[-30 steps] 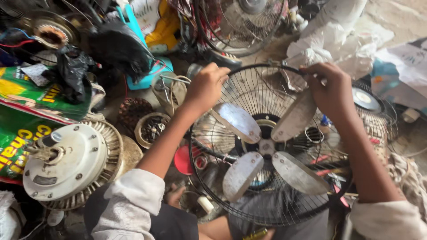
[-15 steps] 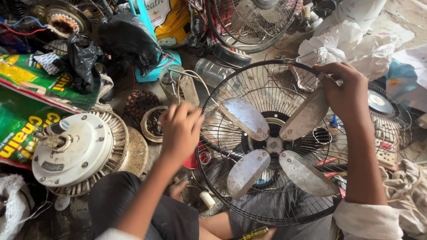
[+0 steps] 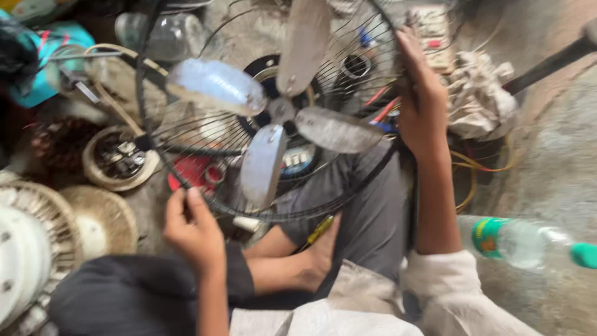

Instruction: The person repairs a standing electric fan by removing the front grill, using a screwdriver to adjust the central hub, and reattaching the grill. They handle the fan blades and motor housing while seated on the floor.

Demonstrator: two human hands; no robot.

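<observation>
A round black wire fan guard with several pale metal blades on a central hub is tilted over my lap. My right hand grips the guard's right rim, fingers wrapped over the wires. Against the lower left rim sits my left hand, its fingers curled around the wire there. A yellow-handled screwdriver lies on my grey trousers under the guard. The picture is blurred by motion.
A clear plastic bottle with a green label lies at the right. At the left are a wound motor stator, a white round motor housing and a red cap. Crumpled cloth and loose wires lie behind my right hand.
My left hand left the guard's top left rim and came down to its lower left edge. The view swung down and right; the guard now looks closer and more tilted.
</observation>
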